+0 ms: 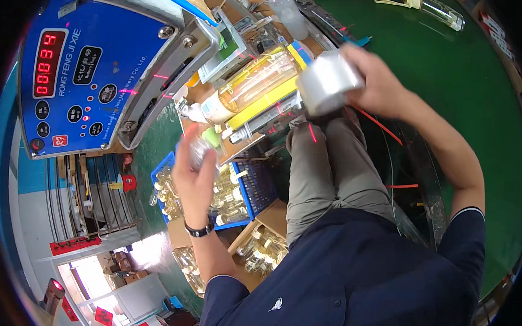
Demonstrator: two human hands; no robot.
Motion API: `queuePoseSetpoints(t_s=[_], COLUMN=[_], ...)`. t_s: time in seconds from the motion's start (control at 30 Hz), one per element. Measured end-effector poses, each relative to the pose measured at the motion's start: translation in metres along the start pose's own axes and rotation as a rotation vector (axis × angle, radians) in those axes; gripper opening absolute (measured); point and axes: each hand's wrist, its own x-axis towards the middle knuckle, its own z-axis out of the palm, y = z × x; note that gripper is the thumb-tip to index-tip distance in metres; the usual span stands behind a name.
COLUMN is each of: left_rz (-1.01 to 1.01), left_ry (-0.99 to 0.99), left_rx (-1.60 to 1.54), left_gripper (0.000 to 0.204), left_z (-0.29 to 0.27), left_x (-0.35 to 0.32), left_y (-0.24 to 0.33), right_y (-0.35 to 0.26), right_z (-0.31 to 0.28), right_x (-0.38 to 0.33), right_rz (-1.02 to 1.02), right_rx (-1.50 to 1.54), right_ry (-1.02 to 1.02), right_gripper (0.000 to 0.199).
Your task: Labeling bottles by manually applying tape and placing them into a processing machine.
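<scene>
The left hand [193,176] is curled around a small clear bottle [201,147] with a pale cap, blurred in the view, held up just in front of the machine's fixture. The right hand [374,79] grips a silvery-white roll of shiny material [326,81] (film or tape, hard to tell), fingers wrapped over its far side. Between them a clear bottle of amber liquid [250,85] lies on its side in the fixture beside a yellow bar [264,101]. Below, a blue crate [251,189] holds more such bottles. Another bottle [434,5] lies on the green tabletop [473,84].
</scene>
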Motion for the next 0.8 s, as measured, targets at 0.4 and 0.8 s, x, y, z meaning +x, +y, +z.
queuePoseSetpoints(t_s=[0.4,0.8], left_rz=[-0.442,-0.498], left_ry=[-0.513,-0.495], left_rx=[-0.339,-0.581], left_gripper=[0.054,0.055], left_z=[0.177,0.179], left_x=[-0.147,-0.15], left_y=[-0.214,-0.225], right_y=[-0.022,-0.129], right_z=[0.075,0.007], right_x=[-0.099,0.2], right_rz=[-0.025,-0.065], right_rx=[-0.331,1.047], right_ry=[-1.061,0.195], right_gripper=[0.032,0.024])
